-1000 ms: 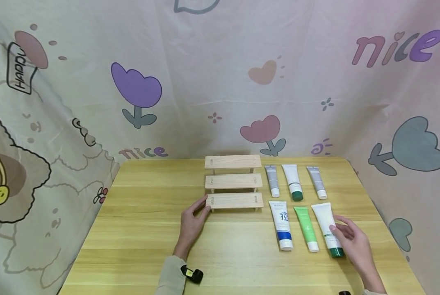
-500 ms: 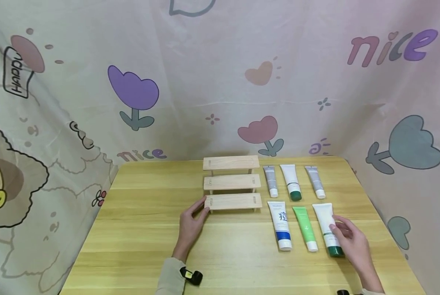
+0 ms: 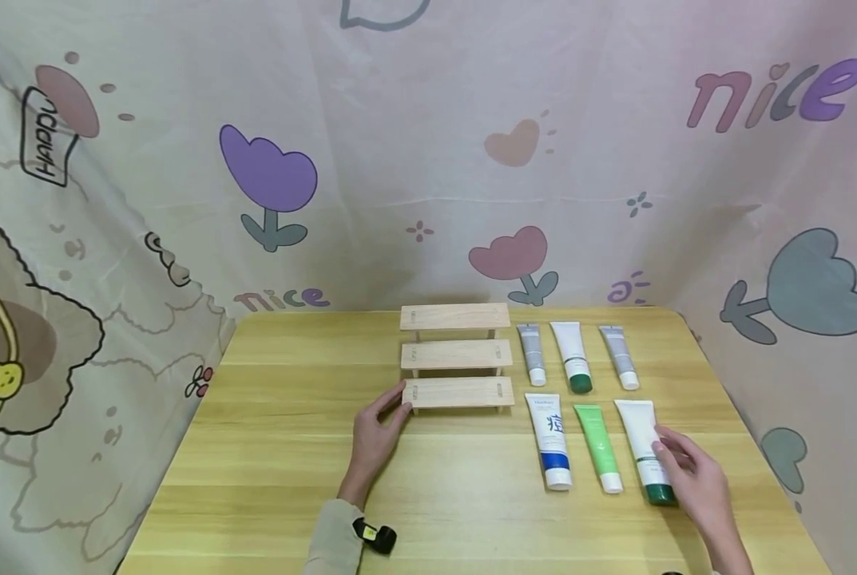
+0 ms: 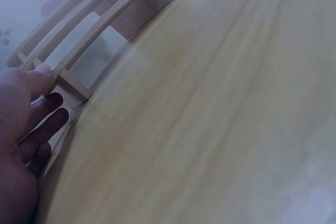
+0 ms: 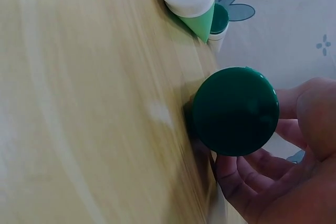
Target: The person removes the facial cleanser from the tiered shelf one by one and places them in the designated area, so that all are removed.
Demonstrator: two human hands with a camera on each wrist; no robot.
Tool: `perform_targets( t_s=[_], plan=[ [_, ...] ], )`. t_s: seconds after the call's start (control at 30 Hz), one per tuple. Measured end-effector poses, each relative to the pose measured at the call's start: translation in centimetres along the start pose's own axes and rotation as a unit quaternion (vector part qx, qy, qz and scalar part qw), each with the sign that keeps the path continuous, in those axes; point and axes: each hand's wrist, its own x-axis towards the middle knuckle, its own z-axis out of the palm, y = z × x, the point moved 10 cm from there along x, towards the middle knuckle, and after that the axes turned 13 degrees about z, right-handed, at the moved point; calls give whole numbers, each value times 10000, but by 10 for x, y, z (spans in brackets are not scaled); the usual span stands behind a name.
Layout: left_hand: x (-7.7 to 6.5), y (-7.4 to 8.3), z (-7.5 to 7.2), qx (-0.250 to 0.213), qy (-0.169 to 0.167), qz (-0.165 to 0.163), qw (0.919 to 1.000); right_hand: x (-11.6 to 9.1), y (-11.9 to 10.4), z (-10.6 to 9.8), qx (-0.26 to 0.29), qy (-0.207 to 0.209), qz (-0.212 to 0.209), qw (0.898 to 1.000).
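Observation:
At the table's middle stands a three-tier wooden display stand (image 3: 457, 392). My left hand (image 3: 376, 434) pinches the left end of its lowest step between thumb and index finger; in the left wrist view the other fingers (image 4: 47, 129) hang loosely bent below. On the right, my right hand (image 3: 697, 477) grips the side of a white tube with a green cap (image 3: 641, 443), thumb on top and fingers along its right side. The tube lies on the table, cap toward me. Seen end-on, the round green cap (image 5: 236, 111) hides most of the tube in the right wrist view.
Left of the held tube lie a light green tube (image 3: 597, 443) and a white-and-blue tube (image 3: 547, 435). Behind them are two grey tubes (image 3: 532, 351) and another white green-capped tube (image 3: 570, 351). A patterned cloth (image 3: 399, 160) hangs behind the wooden table (image 3: 277, 447).
The upper end of the white green-capped tube has shifted slightly right, so it lies a little straighter, my right hand moving with it. My left hand stays at the stand.

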Motion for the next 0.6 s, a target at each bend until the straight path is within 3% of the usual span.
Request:
perform_targets(
  t_s=[0.23,0.43,0.6],
  plan=[
    [-2,-3,-4,9,59,-86,9999,-2,-4,-1,9,92,-158,9998],
    [-4,-6,-6,76,-158,-308,9994,-7,-11,-5,229,128,-386,9989],
    [-5,-4,-10,-63,-253,-373,9990,-11,-23,-11,317,488,-618,9964]
  ],
)
